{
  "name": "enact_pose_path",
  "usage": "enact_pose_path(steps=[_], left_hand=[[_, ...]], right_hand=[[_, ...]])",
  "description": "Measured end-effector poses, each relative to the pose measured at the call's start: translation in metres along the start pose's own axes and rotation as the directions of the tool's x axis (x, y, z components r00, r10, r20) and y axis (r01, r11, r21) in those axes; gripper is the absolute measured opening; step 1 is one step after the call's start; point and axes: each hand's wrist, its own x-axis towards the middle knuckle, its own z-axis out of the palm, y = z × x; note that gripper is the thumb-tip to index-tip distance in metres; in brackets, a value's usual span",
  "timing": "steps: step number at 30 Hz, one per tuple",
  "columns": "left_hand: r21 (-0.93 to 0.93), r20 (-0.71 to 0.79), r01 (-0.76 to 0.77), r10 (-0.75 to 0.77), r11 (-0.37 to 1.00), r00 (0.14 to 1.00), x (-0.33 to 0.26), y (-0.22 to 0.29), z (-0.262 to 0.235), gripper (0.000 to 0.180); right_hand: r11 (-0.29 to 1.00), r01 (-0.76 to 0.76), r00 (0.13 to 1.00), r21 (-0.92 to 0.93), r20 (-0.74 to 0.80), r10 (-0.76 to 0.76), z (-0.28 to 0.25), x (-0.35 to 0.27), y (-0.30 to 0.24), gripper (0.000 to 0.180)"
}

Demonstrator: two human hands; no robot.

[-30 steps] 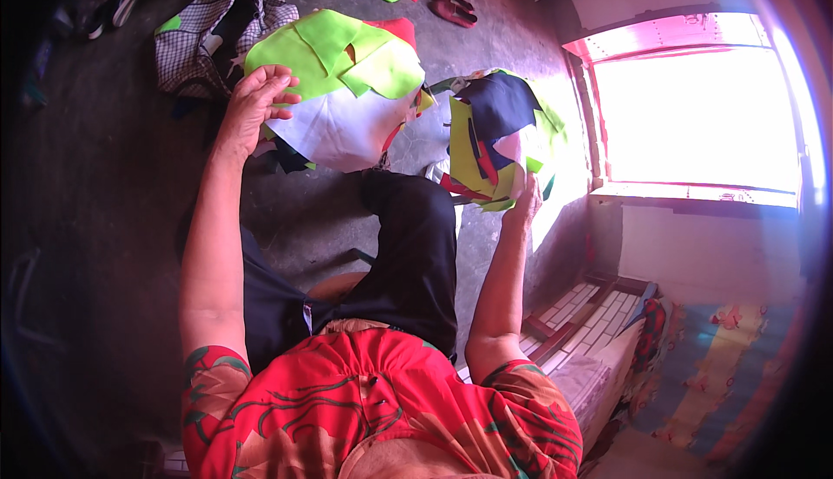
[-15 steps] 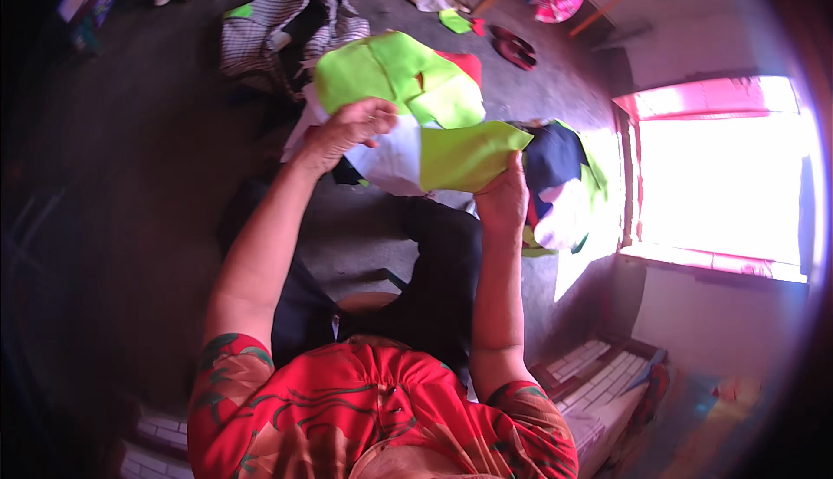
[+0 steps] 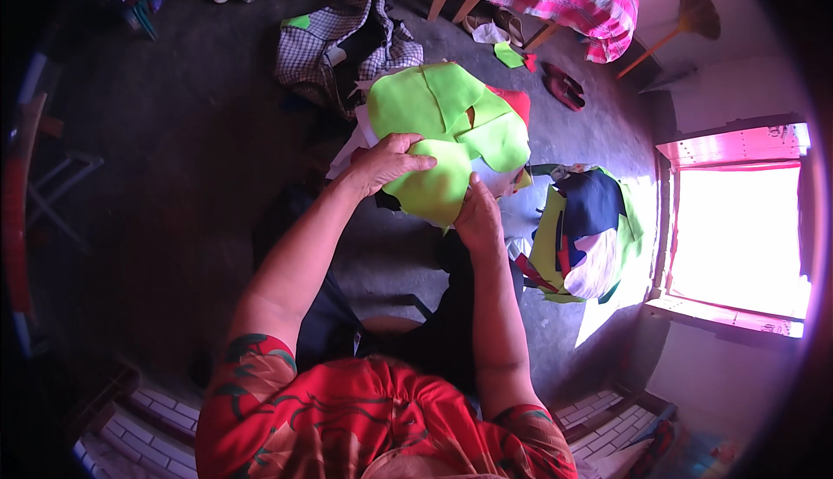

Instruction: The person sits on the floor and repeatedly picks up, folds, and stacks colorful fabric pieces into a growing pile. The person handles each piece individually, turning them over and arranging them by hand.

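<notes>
Green fabric piece [image 3: 431, 188] pinched btwn left hand [image 3: 388, 162], fingers curled over top edge, & right hand [image 3: 476, 217], prob. gripping underneath; both hands closer together vs 1 s ago.

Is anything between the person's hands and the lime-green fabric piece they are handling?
Nothing visible: the left hand lies on top of the lime-green fabric piece and the right hand grips its lower edge, both in direct contact.

A rounded piece of bright green cloth [image 3: 429, 188] is being held up flat above the floor, lying against a stack of similar green pieces [image 3: 451, 110] with red and white edges showing.
</notes>
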Motion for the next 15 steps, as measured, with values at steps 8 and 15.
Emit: enact_pose_path(steps=[8, 15], left_hand=[[-0.131, -0.142, -0.093, 0.074, 0.987, 0.987, 0.002, 0.004, -0.008, 0.027], [-0.024, -0.302, -0.095, 0.084, 0.995, 0.949, 0.008, -0.011, -0.020, 0.024]], right_hand=[[0.929, -0.092, 0.995, -0.357, -0.075, 0.070, 0.007, 0.004, 0.015, 0.039], [0.972, 0.008, 0.998, -0.234, -0.064, -0.024, 0.018, 0.001, 0.007, 0.040]])
